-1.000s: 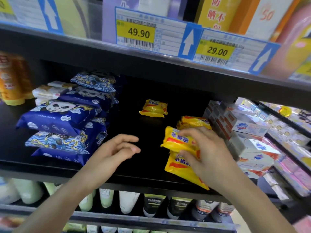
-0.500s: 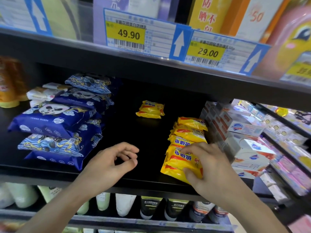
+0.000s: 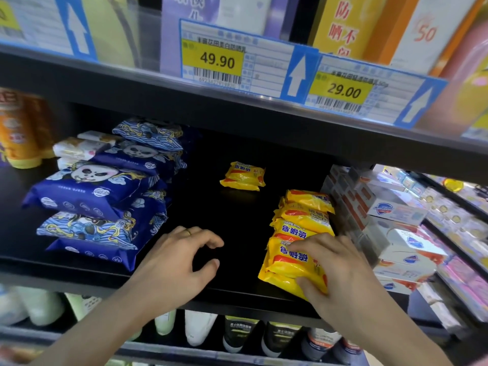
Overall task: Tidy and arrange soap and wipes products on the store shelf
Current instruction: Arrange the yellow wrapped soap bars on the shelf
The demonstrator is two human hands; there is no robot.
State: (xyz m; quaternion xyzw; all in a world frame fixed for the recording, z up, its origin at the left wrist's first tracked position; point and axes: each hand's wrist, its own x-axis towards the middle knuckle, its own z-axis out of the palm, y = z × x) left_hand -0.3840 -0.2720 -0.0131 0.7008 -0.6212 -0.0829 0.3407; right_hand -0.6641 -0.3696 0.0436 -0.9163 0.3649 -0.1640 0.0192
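A row of yellow sulfur soap packs lies on the black shelf, right of centre. My right hand grips the front soap pack at the shelf's front edge, fingers over its top and thumb under it. Two more yellow soap packs lie stacked apart, further back in the middle. My left hand hovers over the bare shelf with curled, parted fingers and holds nothing. Blue panda wipes packs are piled at the left.
White boxed soaps are stacked right of the yellow row. An orange bottle stands far left, with pale wipes packs behind the blue pile. Price tags hang on the upper shelf. Tubes stand on the shelf below.
My right hand has set the lifted yellow packs down into the row and pressed them in line at the front. My left hand stays near the shelf's middle, fingers more curled.
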